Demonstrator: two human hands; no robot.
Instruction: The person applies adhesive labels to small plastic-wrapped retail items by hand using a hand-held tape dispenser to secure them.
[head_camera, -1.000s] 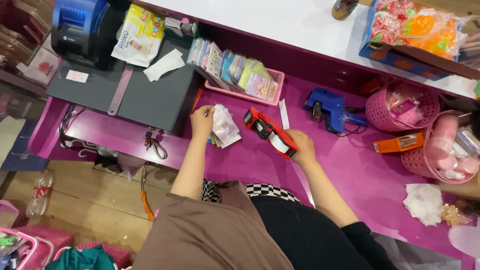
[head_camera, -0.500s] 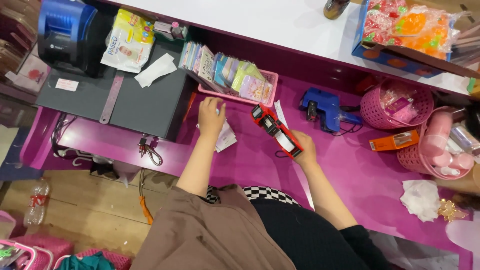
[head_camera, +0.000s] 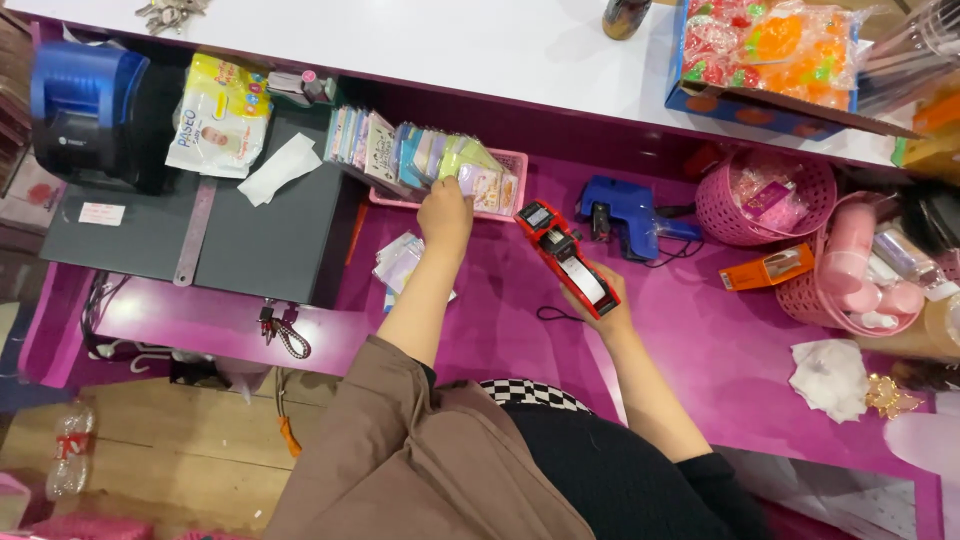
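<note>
**Two hands at the pink counter**

Both hands are busy. Fingers of the left hand (head_camera: 446, 212) curl onto the small packets (head_camera: 440, 160) standing in the pink tray (head_camera: 512, 160); whether they pinch one is hard to tell from above. The right hand (head_camera: 603, 303) is wrapped around a red price-label gun (head_camera: 560, 255), held tilted above the magenta counter (head_camera: 500, 330). A loose pile of packets (head_camera: 400, 265) lies just beside the left wrist. Near the tray's right end rests a blue label gun (head_camera: 620, 215), with a pink basket (head_camera: 765, 200) beyond it.
</note>
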